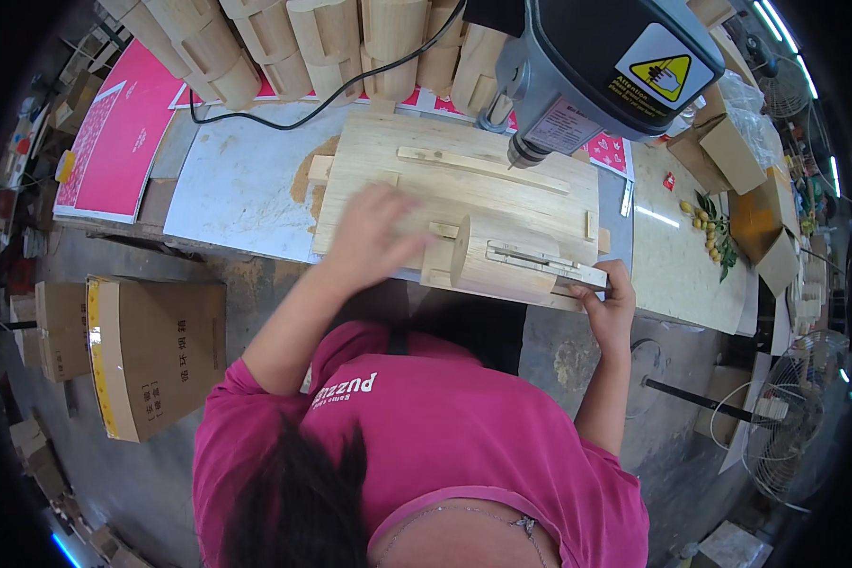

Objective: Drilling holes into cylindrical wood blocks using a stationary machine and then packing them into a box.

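A pale wooden block with a rounded side [473,260] lies at the near edge of a wooden jig board [369,156]. On its top rests a narrow slotted strip [540,260], pale and metallic-looking. My right hand [613,293] grips the strip's right end, thumb below and fingers over it, against the block. Left of the block, my left hand [379,232] hovers over the board, blurred by motion. Its thumb and fingers look apart, and I see nothing held. Above the board hangs a drill press head [606,85] with its chuck [525,151].
Several wooden pieces [317,47] stand at the back behind a black cable [293,125]. Pink printed sheets [114,151] lie at the left. Yellow fruit with leaves [715,232] and open cartons [719,156] are at the right. A carton [161,350] and a fan [795,417] flank me.
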{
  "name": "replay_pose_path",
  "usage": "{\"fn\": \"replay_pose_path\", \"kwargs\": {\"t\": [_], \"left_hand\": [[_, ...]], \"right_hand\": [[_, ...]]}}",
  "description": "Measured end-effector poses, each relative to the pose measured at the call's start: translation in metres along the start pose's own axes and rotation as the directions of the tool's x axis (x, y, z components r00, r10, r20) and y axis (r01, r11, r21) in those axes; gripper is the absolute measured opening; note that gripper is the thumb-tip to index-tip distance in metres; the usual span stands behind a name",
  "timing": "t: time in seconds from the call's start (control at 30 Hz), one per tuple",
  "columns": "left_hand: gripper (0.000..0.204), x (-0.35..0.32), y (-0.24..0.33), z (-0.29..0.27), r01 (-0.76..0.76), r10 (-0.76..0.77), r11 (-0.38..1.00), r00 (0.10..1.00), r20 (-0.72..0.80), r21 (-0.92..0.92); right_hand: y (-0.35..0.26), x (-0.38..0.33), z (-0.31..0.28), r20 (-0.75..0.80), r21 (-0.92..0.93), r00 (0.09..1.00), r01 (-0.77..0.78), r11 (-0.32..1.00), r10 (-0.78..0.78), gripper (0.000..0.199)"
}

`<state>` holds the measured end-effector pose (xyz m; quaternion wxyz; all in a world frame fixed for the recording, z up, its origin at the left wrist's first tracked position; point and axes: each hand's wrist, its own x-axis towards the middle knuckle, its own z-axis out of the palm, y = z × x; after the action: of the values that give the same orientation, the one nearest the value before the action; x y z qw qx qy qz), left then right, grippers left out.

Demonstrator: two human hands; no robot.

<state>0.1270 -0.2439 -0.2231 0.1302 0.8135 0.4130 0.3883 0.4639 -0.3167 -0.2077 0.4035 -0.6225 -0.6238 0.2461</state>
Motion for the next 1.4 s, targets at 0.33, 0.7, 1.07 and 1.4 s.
{"fn": "replay_pose_path", "kwargs": {"t": [0.33,0.7,1.07,1.4], "left_hand": [[0.052,-0.005,0.016,0.033,-0.022,0.015,0.997,0.996,0.092,0.075],[0.061,0.015,-0.019,0.028,0.149,-0.149,0.984,0.989,-0.008,0.102],[0.052,0.013,-0.037,0.029,0.155,-0.153,0.987,0.987,0.051,-0.038],[0.054,0.014,-0.041,0.035,0.032,-0.031,0.999,0.997,0.070,-0.008]], "right_hand": [[0.001,0.037,0.021,-0.124,-0.145,0.984,0.107,0.984,-0.126,0.035],[-0.011,0.075,0.051,-0.111,-0.199,0.973,0.180,0.964,-0.204,0.039],[0.000,0.032,0.081,-0.237,-0.324,0.963,0.043,0.945,-0.125,0.084],[-0.005,0.034,0.089,-0.300,-0.440,0.949,-0.051,0.896,-0.094,0.082]]}}
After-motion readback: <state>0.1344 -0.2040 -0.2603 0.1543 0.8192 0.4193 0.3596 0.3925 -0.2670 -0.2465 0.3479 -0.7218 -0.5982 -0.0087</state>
